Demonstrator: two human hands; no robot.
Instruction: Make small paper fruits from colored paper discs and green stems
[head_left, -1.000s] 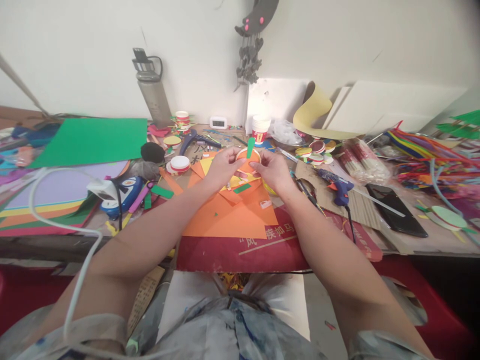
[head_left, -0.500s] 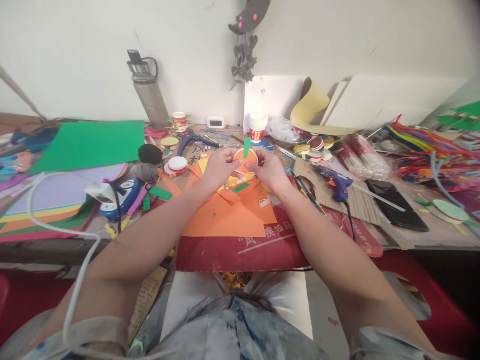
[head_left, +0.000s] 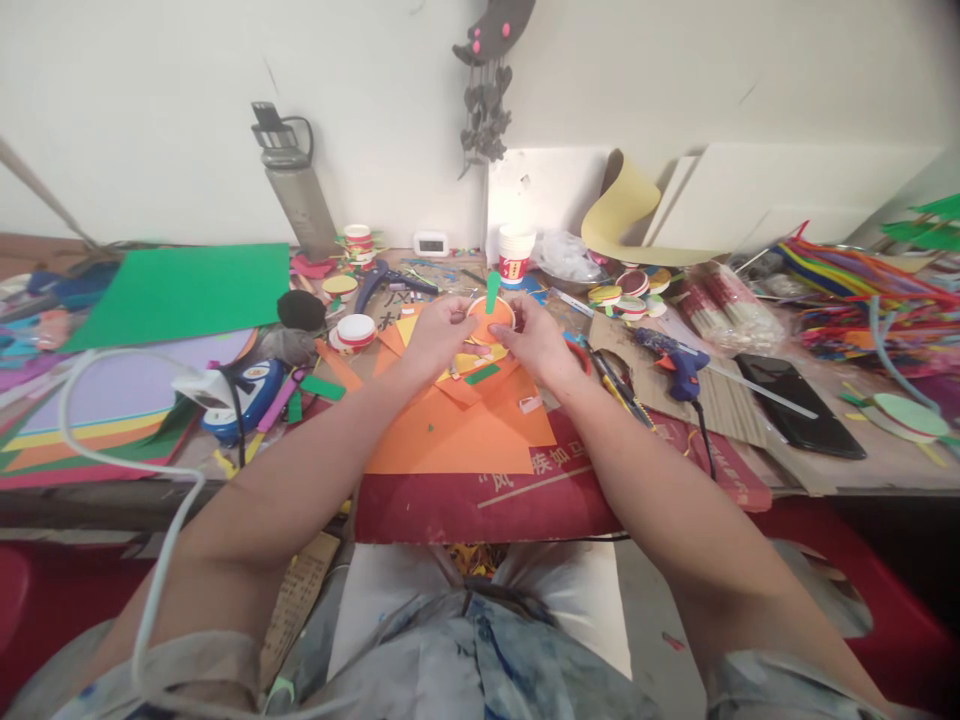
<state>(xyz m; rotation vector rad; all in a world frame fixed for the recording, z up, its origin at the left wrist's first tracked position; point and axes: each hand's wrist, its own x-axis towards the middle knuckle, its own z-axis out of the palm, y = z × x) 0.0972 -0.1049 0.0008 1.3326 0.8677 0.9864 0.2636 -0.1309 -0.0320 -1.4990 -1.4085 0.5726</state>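
Between both hands is a round paper piece with an orange face (head_left: 491,319) and a pale rim; a green paper strip (head_left: 492,292) sticks up from its top. My left hand (head_left: 444,330) grips its left edge with fingers closed. On the opposite edge, my right hand (head_left: 534,335) pinches it, the thumb lying over the orange face. Beneath the hands lie overlapping sheets of orange paper (head_left: 450,440) with yellow scraps and a small green paper piece (head_left: 481,374) on top. A red board (head_left: 420,508) lies under the sheets at the table's front edge.
On the right are a blue hot glue gun (head_left: 679,365) and a black phone (head_left: 802,420). To the left are a white-lidded cup piece (head_left: 356,331), a blue device (head_left: 244,400) and a green sheet (head_left: 187,290). Paper cups (head_left: 516,255) and a grey bottle (head_left: 296,195) stand behind.
The hands keep hold of the orange-faced round piece in nearly the same place. The left thumb has drawn slightly left, and the view has shifted a little.
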